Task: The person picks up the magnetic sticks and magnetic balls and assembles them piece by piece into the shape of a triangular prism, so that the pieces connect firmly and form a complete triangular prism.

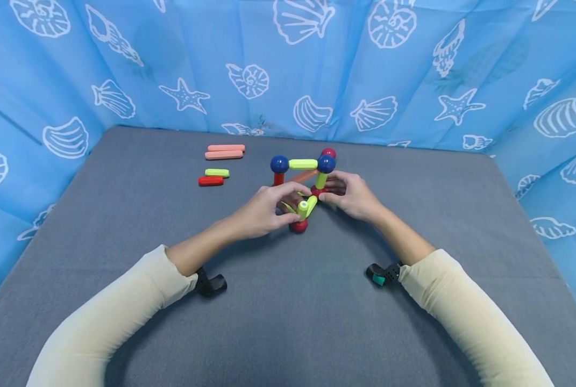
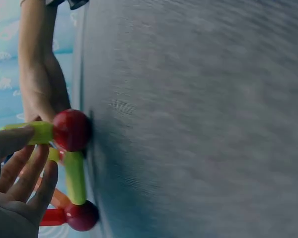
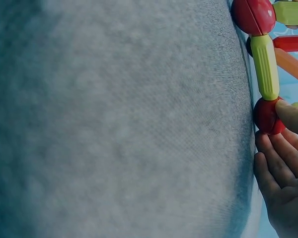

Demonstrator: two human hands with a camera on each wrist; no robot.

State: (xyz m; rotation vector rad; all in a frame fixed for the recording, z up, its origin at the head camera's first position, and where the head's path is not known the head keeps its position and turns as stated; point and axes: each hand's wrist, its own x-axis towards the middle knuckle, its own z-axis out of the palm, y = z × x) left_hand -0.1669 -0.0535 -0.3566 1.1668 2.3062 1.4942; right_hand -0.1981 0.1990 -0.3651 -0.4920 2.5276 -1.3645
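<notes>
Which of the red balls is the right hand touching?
The red ball below the rightmost blue ball, joined to it by a yellow-green stick; the right hand touches no other red ball.

The head view is bright and fairly sharp, soft shadows lying beside the sleeves (image 1: 99, 312) and small glints on the blue balls (image 1: 279, 164). Both wrist views are dimmer, the table (image 2: 198, 124) blurred there; the left one's curtain (image 2: 5, 44) is washed out.
</notes>
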